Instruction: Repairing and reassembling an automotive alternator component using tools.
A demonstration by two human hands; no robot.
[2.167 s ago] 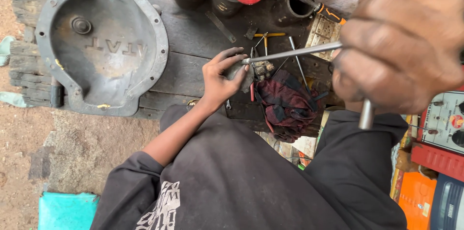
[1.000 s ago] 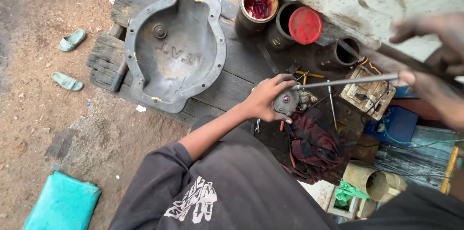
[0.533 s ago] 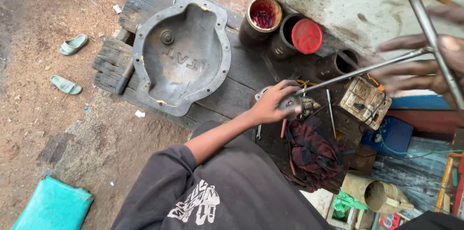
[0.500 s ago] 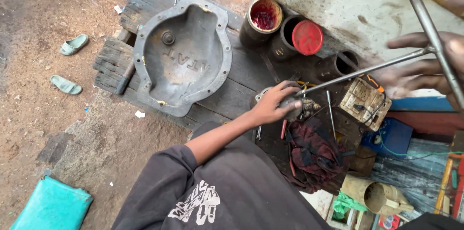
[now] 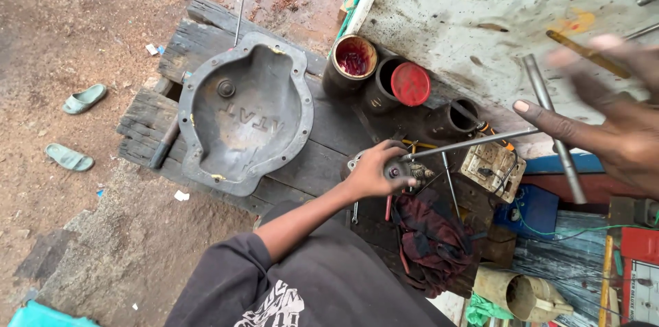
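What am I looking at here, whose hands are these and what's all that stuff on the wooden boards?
This is one picture from a camera worn on a person's head, looking down at their own hands and dark sleeves. There is no machine.

The left hand grips a small metal part on a platform of weathered planks laid on dirt. A long thin metal rod reaches from that part towards the right hand, which is blurred with its fingers spread; whether it touches the rod is unclear. A thicker metal bar runs past that hand.

On the planks lie a large grey metal cover, dished like a bowl, and three dark tins: one with red residue inside, one with a red lid, one open. A dark red rag lies near the left hand. Two pale green sandals sit on the ground.
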